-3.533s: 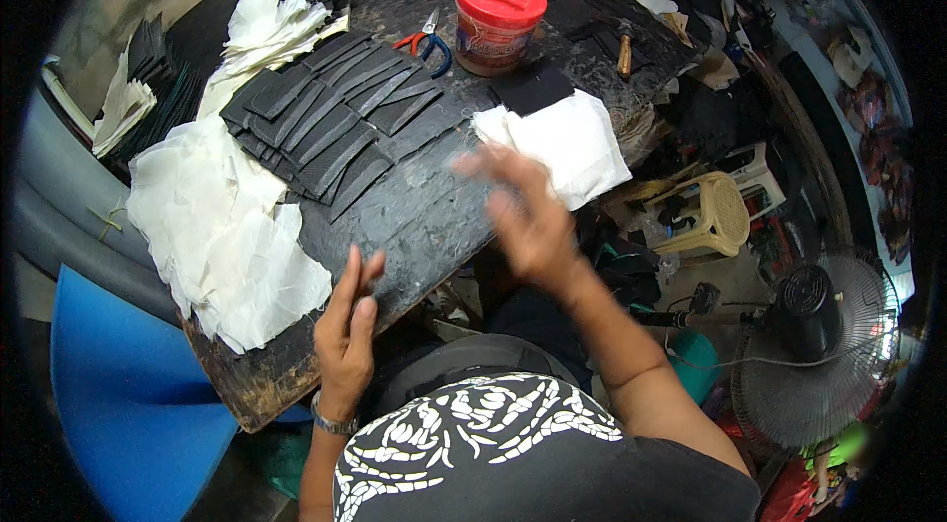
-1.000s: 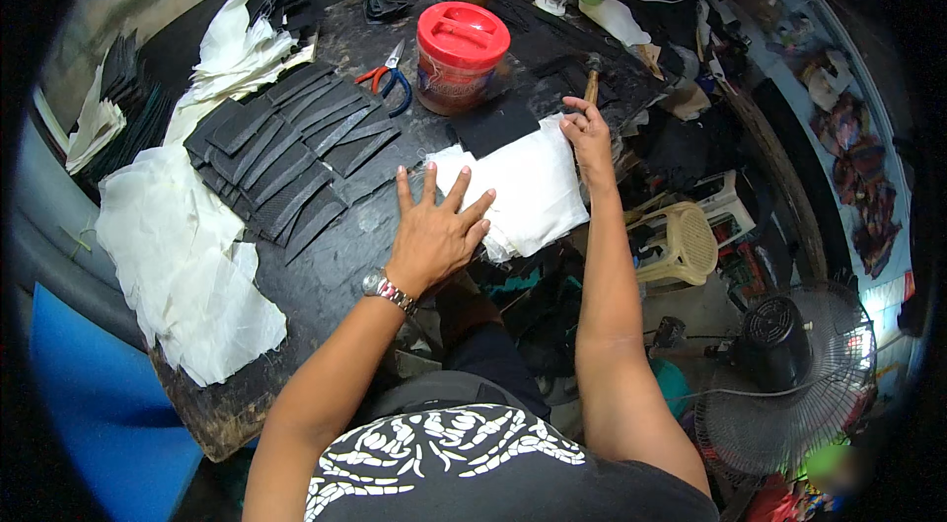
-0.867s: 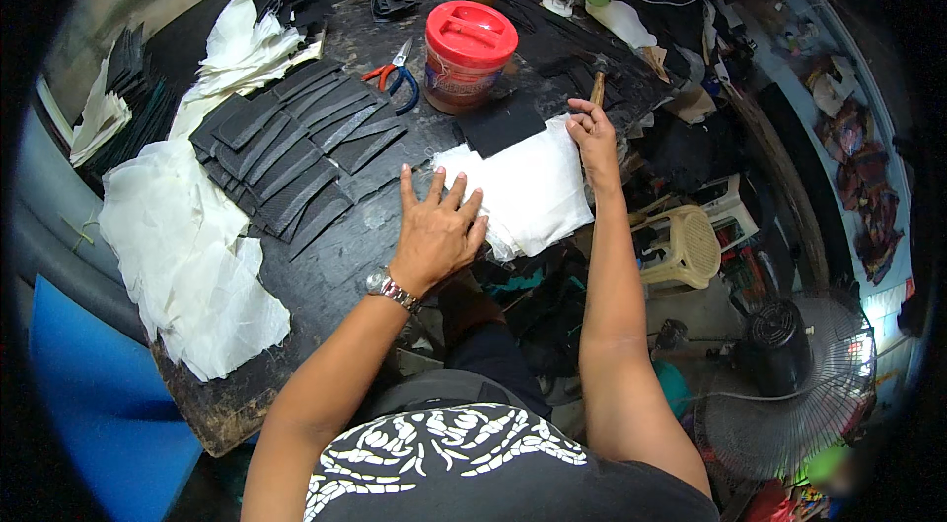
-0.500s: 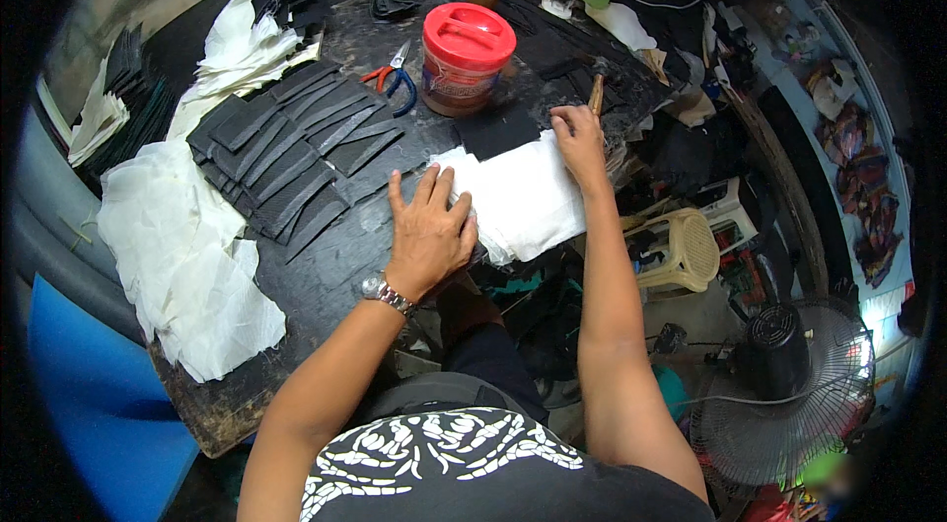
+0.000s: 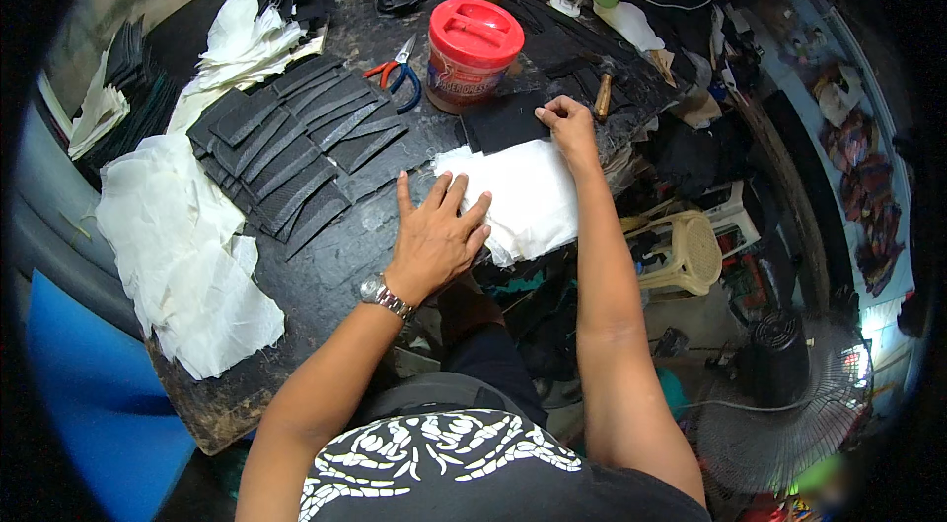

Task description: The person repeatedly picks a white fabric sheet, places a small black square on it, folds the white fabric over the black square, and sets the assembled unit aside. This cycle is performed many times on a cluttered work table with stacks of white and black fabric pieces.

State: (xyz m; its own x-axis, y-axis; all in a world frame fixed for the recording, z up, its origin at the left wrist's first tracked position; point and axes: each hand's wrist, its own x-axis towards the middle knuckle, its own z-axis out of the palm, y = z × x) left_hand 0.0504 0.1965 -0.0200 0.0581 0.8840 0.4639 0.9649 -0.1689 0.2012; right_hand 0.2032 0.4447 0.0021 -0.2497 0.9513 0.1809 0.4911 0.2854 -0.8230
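Head view, looking down on a dark, stained worktop point(image 5: 326, 256). The left hand point(image 5: 434, 236) lies palm-down with fingers spread, its grip apart and flat, pressing the near left corner of a stack of white, thin fabric sheets point(image 5: 528, 201) that sits at the worktop's near right edge and partly overhangs it. The right hand point(image 5: 567, 122) reaches forward with a straight forearm; its fingers are curled together at the far edge of the stack, where a black rectangular fabric piece point(image 5: 505, 120) rests touching the white sheets. Whether those fingertips actually pinch the black piece or a white sheet cannot be told.

Judged step: aligning or placing the black piece against the white stack while the left hand holds the stack down. The following move would call for a steady left palm and a precise fingertip grip on one layer only.

Surroundings: overlapping black cut strips point(image 5: 286, 152) toward the left; loose white sheets point(image 5: 182, 256) at the left edge; red-handled scissors point(image 5: 395, 78) and a red-lidded plastic tub point(image 5: 472, 53) beyond; a wooden-handled tool point(image 5: 602, 98) beside the right hand.
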